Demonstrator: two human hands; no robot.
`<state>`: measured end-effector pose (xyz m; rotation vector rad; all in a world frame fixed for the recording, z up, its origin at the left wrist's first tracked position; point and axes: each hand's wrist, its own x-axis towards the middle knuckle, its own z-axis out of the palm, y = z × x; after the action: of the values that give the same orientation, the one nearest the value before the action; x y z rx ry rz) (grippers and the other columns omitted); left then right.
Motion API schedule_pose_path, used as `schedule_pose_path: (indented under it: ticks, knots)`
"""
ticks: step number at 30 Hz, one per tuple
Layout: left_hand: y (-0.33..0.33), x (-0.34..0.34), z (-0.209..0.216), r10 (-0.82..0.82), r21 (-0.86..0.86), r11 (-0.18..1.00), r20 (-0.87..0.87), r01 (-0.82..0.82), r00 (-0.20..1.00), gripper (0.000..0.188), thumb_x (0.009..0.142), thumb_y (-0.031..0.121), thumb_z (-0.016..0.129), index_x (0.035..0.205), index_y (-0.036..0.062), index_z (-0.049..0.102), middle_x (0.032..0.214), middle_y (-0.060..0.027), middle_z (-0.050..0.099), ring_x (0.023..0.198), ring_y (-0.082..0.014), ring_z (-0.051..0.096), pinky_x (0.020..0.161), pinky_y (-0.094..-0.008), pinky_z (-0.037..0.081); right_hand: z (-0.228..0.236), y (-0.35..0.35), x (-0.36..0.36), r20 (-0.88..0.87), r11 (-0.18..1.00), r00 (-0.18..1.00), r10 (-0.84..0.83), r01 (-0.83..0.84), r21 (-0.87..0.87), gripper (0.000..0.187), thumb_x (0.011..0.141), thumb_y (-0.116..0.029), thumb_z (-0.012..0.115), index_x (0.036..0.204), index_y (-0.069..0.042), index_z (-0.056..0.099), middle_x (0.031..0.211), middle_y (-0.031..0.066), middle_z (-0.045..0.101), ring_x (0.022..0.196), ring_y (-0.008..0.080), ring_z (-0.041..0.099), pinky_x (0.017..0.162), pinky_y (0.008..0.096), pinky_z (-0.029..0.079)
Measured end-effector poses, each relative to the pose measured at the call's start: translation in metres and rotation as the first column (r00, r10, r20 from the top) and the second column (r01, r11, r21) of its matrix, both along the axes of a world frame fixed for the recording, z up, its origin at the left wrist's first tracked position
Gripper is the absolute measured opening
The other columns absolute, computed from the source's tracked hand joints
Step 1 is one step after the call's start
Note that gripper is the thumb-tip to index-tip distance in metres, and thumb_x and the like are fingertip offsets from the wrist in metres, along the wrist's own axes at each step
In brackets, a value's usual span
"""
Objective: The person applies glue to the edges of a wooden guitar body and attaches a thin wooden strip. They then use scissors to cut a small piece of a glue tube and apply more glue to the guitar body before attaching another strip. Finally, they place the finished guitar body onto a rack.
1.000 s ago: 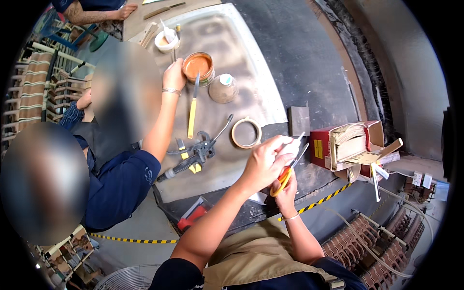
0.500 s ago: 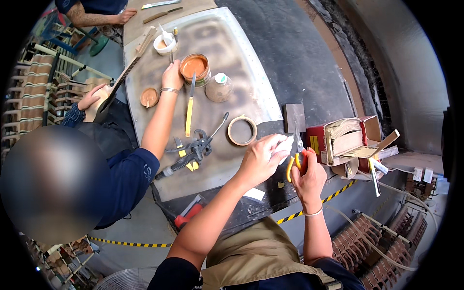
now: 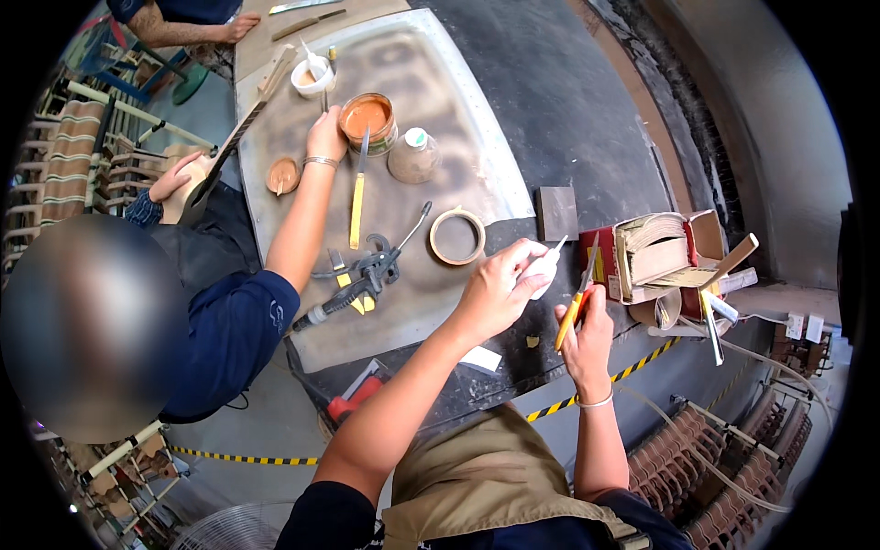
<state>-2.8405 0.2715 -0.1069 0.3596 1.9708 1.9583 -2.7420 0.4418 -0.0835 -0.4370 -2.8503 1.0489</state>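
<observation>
My left hand (image 3: 493, 291) is closed around a small white bottle (image 3: 542, 273) with a thin pointed nozzle, held above the dark bench near its front edge. Beside it, my right hand (image 3: 589, 341) grips a pair of long-nose pliers (image 3: 574, 317) by their yellow and red handles. Their narrow metal jaws point up and away from me, to the right of the nozzle and apart from it. A roll of tape (image 3: 456, 236) lies left of the bottle, and a dark rectangular block (image 3: 556, 214) sits just beyond it.
On my left, a co-worker (image 3: 229, 339) holds a guitar-like wooden piece (image 3: 197, 188) and reaches toward an orange-brown paint can (image 3: 368, 124). A yellow-handled knife (image 3: 358, 206), glass jar (image 3: 414, 158) and black clamp (image 3: 367, 275) lie on the board. Red box (image 3: 642, 261) of papers stands right.
The pliers have turned, their jaws swinging right, away from the bottle, and their handles have come closer together. The bottle's nozzle now shows clearly, pointing up and right.
</observation>
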Motion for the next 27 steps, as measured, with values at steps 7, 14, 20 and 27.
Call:
schedule_pose_path:
  ticks: [7,14,20,27]
  knots:
    - [-0.001,-0.002,0.01,-0.094,0.001,0.996,-0.029,0.094,0.995,0.046,0.096,0.005,0.068,0.142,0.0053,0.062,0.108,-0.0121,0.071,0.095,-0.0148,0.068,0.086,-0.0304,0.054,0.001,0.006,0.001,0.144,0.993,0.983,0.111,-0.103,-0.063,0.076,0.077,-0.057,0.087,0.11,-0.004,0.044,0.079,0.0181,0.056,0.074,0.0439,0.06,0.068,0.0489,0.048]
    - [0.002,0.0,0.007,-0.109,-0.027,0.994,-0.162,0.106,0.981,0.046,0.099,0.008,0.065,0.144,0.0142,0.06,0.124,-0.0171,0.07,0.11,-0.0409,0.068,0.092,-0.0454,0.056,0.002,0.006,-0.004,0.092,0.988,0.987,0.132,-0.138,0.066,0.08,0.075,-0.061,0.087,0.113,-0.003,0.047,0.08,0.0158,0.059,0.074,0.0406,0.061,0.069,0.0467,0.049]
    - [0.001,0.002,0.006,-0.116,-0.1,0.99,-0.225,0.095,0.968,0.043,0.098,0.009,0.067,0.14,0.0115,0.061,0.117,-0.017,0.071,0.105,-0.0409,0.069,0.088,-0.0451,0.056,0.011,0.003,-0.01,0.07,0.974,0.989,0.129,-0.14,0.18,0.088,0.074,-0.063,0.087,0.124,0.001,0.051,0.086,0.0157,0.065,0.077,0.0384,0.066,0.07,0.045,0.052]
    - [0.003,0.003,0.004,-0.119,-0.137,0.987,-0.234,0.089,0.965,0.042,0.097,0.011,0.068,0.139,0.0107,0.062,0.115,-0.0165,0.071,0.102,-0.0409,0.07,0.086,-0.0457,0.056,0.005,0.0,-0.008,0.039,0.977,0.994,0.104,-0.109,0.182,0.088,0.075,-0.062,0.087,0.125,0.0,0.05,0.086,0.0146,0.066,0.075,0.0369,0.066,0.07,0.0449,0.052]
